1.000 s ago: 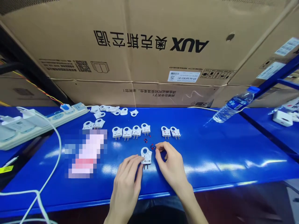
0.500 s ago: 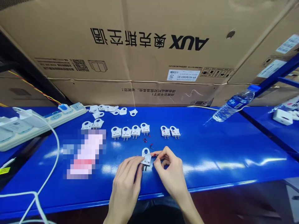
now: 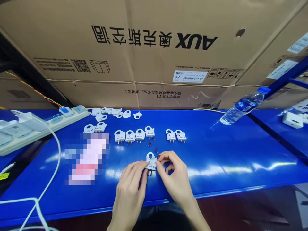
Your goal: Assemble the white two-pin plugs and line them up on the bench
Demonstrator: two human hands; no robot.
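My left hand (image 3: 132, 183) pinches the left edge of a white plug with a ring-shaped top (image 3: 151, 162), its pins pointing toward me. At the plug's right edge my right hand (image 3: 174, 168) is closed, thumb and forefinger around a small red-and-black wire piece (image 3: 159, 156), mostly hidden by the fingers. Just beyond lie more small red-and-black wire pieces (image 3: 149, 144). Behind them stands a row of similar white plugs (image 3: 130, 136), with a pair of plugs (image 3: 175, 135) farther right.
White ring-shaped covers (image 3: 115, 112) lie at the back beside a power strip (image 3: 57, 120). A pixelated pink patch (image 3: 90, 157) lies left of my hands. A water bottle (image 3: 244, 106) leans at the back right. A large cardboard box (image 3: 154, 70) walls off the blue table (image 3: 216, 154).
My right hand has moved slightly left, bringing the wire piece from just beside the plug up against its right edge. The left hand and plug stay nearly in place.
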